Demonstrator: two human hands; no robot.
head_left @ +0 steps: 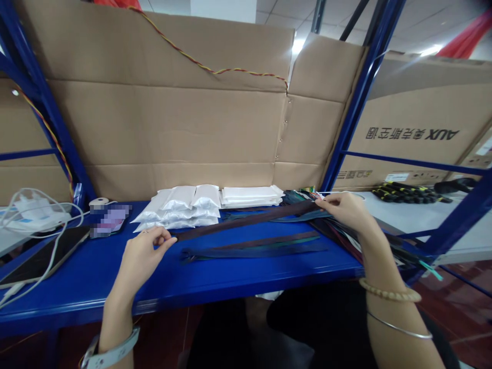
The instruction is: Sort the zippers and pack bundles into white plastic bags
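A long dark brown zipper (246, 221) is stretched between my two hands above the blue table. My left hand (148, 251) pinches its left end, and my right hand (342, 207) pinches the other end, slightly higher. Below it on the tabletop lie several zippers (253, 248) in blue, green and brown, side by side with their left ends bunched together. To the right, under and beside my right hand, a pile of many-coloured zippers (346, 236) spreads toward the table's right end.
Stacked white plastic packets (180, 205) and flat white packs (249, 196) stand along the cardboard back panel (184, 123). At left lie a tablet (46, 253), a phone (111, 220) and white cables (57, 246). A blue metal post (357, 97) rises at right; black-and-yellow items (411, 193) lie beyond it.
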